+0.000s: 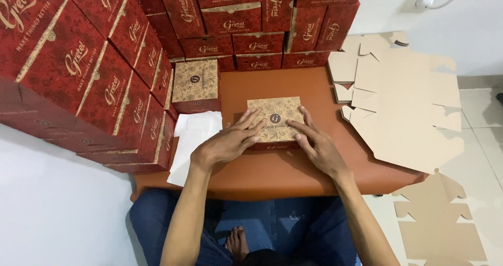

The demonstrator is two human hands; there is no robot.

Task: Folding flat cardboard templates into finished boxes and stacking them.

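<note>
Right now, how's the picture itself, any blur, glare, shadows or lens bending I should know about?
Head view: sharp overall, even soft light, no strong glare; faint shadows under the left hand and right hand on the patterned box; wide-angle bending splays the stacked red boxes outward at the left edge.

Stacked red boxes (105,72) wall off your left and far side. Flat cardboard blanks (403,103) crowd your right; bare table (272,169) lies nearest you
</note>
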